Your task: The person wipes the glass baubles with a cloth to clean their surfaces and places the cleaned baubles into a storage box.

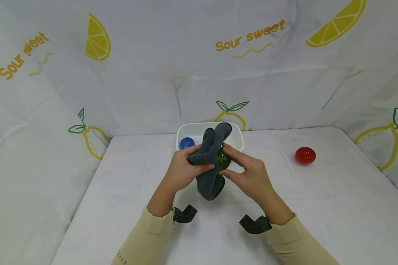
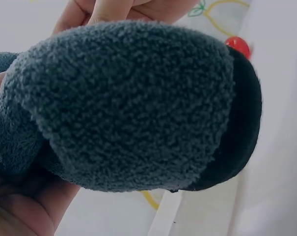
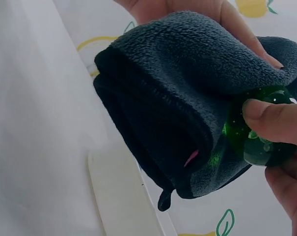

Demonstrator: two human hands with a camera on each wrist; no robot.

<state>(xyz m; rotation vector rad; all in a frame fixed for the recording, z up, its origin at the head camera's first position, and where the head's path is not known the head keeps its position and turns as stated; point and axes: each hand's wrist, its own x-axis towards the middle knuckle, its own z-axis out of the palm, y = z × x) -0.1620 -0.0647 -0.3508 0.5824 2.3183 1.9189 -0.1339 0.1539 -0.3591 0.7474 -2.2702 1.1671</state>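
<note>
"Sour sweet" (image 1: 250, 35) stands 2 times on the white backdrop (image 1: 159, 48); the left sleeve (image 1: 144, 235) shows "OU" (image 1: 121, 258).

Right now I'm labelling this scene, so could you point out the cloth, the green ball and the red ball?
Cloth (image 1: 210, 149): head view, on its folded middle.
Green ball (image 1: 223, 159): head view, on the middle of its exposed side.
Red ball (image 1: 305, 155): head view, on the middle of its visible surface.

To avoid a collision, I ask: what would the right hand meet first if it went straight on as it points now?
Likely the grey cloth, just past the green ball that the right hand holds; they seem to touch.
</note>
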